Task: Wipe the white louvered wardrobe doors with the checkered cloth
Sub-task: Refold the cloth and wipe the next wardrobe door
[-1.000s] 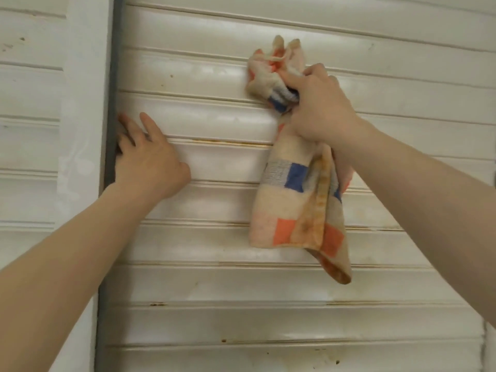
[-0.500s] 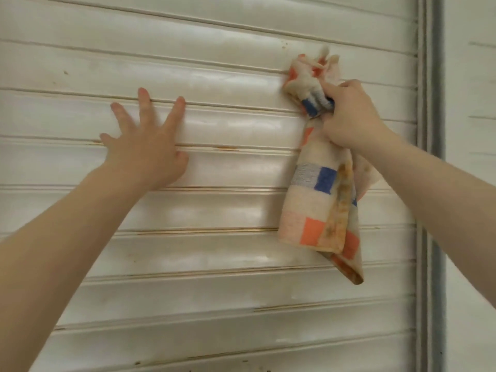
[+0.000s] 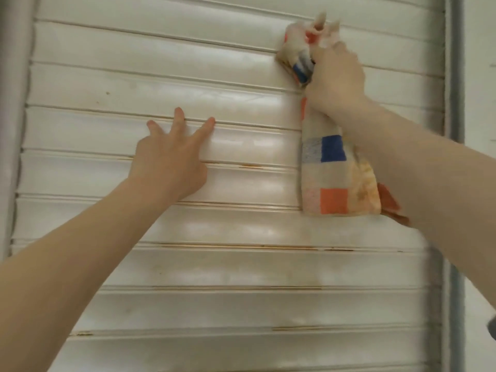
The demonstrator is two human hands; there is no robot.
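White louvered wardrobe door (image 3: 241,264) with both hands on it, and the checkered cloth (image 3: 332,181) bunched high against its right side.

The right hand (image 3: 336,79) grips the cloth's gathered top, fingers curled round it, and presses the wad against an upper slat near the grey frame strip (image 3: 456,103). The rest of the cloth hangs down over the slats below, showing blue and orange squares and a yellowish stain. The left hand (image 3: 169,159) lies spread on the slats, lower and well to the left of the cloth, with fingers straight and apart, holding nothing. Thin brownish grime lines run along several slat edges, most plainly in the door's lower half.
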